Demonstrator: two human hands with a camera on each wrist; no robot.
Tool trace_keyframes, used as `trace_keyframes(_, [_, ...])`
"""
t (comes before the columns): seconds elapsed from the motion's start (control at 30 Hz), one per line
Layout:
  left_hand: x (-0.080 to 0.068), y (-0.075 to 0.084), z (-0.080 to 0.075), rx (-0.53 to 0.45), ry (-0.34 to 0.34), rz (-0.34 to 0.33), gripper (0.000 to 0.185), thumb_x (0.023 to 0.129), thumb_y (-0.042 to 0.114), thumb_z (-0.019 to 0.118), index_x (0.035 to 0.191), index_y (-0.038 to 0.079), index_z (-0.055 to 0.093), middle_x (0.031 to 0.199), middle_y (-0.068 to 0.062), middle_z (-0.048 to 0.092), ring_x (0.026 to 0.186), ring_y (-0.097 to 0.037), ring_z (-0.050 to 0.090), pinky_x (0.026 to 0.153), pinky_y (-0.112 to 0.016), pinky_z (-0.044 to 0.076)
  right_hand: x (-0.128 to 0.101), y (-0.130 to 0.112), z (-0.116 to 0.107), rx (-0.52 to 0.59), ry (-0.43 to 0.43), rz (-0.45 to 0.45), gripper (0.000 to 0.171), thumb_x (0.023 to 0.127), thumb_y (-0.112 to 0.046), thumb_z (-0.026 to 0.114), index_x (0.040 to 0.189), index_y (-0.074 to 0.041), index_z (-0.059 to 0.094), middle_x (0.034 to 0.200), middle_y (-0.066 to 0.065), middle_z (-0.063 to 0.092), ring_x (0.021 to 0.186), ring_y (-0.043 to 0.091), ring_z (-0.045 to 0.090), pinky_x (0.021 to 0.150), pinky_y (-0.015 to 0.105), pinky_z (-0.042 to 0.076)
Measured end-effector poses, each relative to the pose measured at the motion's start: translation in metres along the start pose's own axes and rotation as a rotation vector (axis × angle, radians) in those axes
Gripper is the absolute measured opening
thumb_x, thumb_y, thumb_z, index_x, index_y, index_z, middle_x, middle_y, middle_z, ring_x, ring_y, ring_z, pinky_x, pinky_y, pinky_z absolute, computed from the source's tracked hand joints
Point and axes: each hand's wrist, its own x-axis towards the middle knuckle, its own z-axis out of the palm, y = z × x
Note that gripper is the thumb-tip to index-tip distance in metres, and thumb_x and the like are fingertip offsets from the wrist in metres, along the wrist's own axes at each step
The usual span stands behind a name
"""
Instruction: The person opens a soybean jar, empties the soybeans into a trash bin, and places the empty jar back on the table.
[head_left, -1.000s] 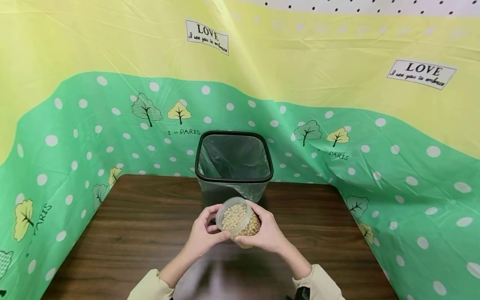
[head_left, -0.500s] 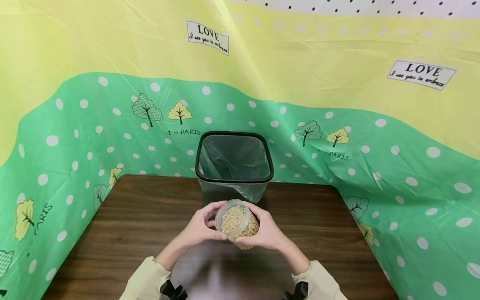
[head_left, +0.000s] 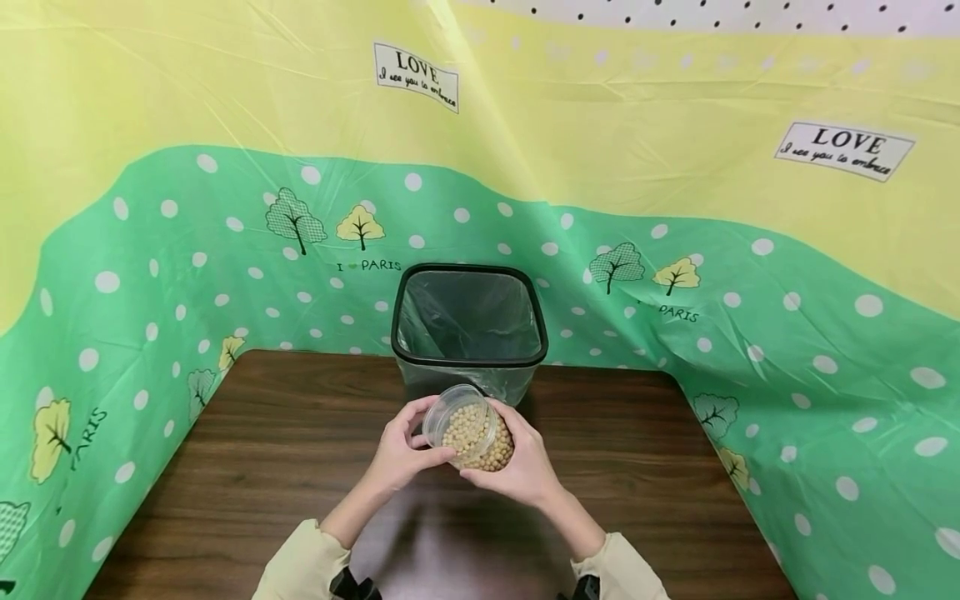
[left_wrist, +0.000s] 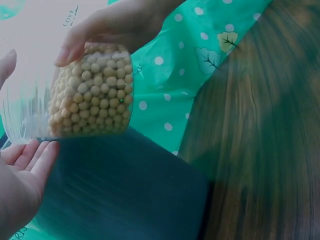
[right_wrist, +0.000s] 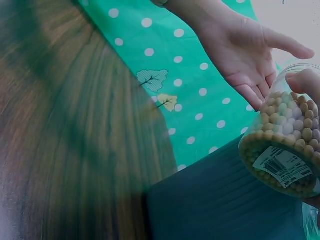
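Curled around the clear jar of soybeans [head_left: 471, 432], my right hand [head_left: 517, 468] grips its body from below and behind, while my left hand [head_left: 401, 454] touches the rim with thumb and fingertips. From the head view the jar is tilted, mouth toward the left, held above the brown table [head_left: 262, 450] just in front of the black lined bin [head_left: 468, 329].

From my left wrist, the fingers [left_wrist: 27, 155] lie nearly straight under the jar's open end [left_wrist: 30, 112], relaxed rather than clamped, and the beans [left_wrist: 92, 92] are heaped toward the base.

From my right wrist, a barcode label [right_wrist: 285, 167] shows on the jar's bottom, and my left palm [right_wrist: 245, 55] is spread beside it.
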Motion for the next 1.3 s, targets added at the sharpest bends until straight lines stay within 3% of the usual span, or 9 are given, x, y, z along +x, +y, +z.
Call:
trace_keyframes(0.3, [-0.009,-0.007,-0.026,0.086,0.089,0.056,0.067,0.061,-0.013,0.075,0.121,-0.01,0.046,0.112,-0.026,0.052,0.097,-0.003,0.054,0.077,-0.021,0.05,-0.007,0.003,-0.006,0.01,0.01,0.029,0.09,0.052,-0.036,0.086,0.128,-0.008,0.047,0.118,0.005,0.057,0.104,0.02,0.056,0.084,0.035,0.047])
trace_keyframes(0.47, [-0.017,-0.008,-0.044,0.143,0.127,0.018,0.069,0.06,-0.013,0.076,0.122,-0.01,0.046,0.112,-0.024,0.052,0.095,0.0,0.052,0.078,-0.018,0.049,-0.01,0.006,-0.011,0.019,0.025,0.048,0.089,0.053,-0.036,0.086,0.128,-0.009,0.047,0.117,0.006,0.057,0.102,0.02,0.056,0.082,0.035,0.048])
trace_keyframes(0.7, [-0.03,0.001,-0.063,0.261,0.181,-0.095,0.07,0.061,-0.01,0.076,0.123,-0.012,0.044,0.115,-0.024,0.052,0.095,-0.001,0.051,0.079,-0.016,0.047,-0.013,0.004,-0.017,0.045,0.038,0.064,0.088,0.053,-0.031,0.086,0.128,-0.007,0.048,0.117,0.008,0.057,0.101,0.021,0.057,0.081,0.033,0.048])
trace_keyframes(0.8, [-0.035,-0.016,-0.076,0.305,0.196,-0.148,0.072,0.062,-0.003,0.079,0.125,-0.007,0.044,0.118,-0.02,0.05,0.098,-0.006,0.052,0.08,-0.017,0.047,-0.015,0.005,-0.018,0.042,0.04,0.077,0.088,0.052,-0.03,0.087,0.127,-0.007,0.048,0.117,0.008,0.057,0.101,0.02,0.057,0.082,0.033,0.048])
trace_keyframes(0.97, [-0.045,-0.047,-0.097,0.454,0.191,-0.2,0.079,0.062,0.012,0.084,0.127,-0.004,0.043,0.12,-0.017,0.047,0.105,-0.028,0.052,0.084,-0.03,0.049,-0.02,0.013,-0.016,0.043,0.061,0.078,0.088,0.053,-0.036,0.086,0.128,-0.009,0.048,0.117,0.006,0.057,0.101,0.019,0.057,0.081,0.033,0.048])
trace_keyframes(1.13, [-0.054,-0.067,-0.113,0.642,0.177,-0.185,0.084,0.057,0.019,0.086,0.125,-0.007,0.044,0.115,-0.02,0.049,0.098,-0.036,0.056,0.076,-0.038,0.051,-0.024,0.016,-0.015,0.045,0.068,0.084,0.088,0.052,-0.032,0.087,0.127,-0.009,0.048,0.116,0.007,0.058,0.1,0.018,0.057,0.082,0.031,0.048])
trace_keyframes(1.3, [-0.06,-0.089,-0.124,0.802,0.159,-0.159,0.085,0.053,0.022,0.088,0.121,-0.009,0.047,0.112,-0.022,0.052,0.097,-0.035,0.055,0.078,-0.046,0.046,-0.026,0.012,-0.015,0.038,0.061,0.104,0.09,0.048,-0.023,0.088,0.127,-0.006,0.049,0.115,0.009,0.058,0.099,0.02,0.057,0.082,0.029,0.048])
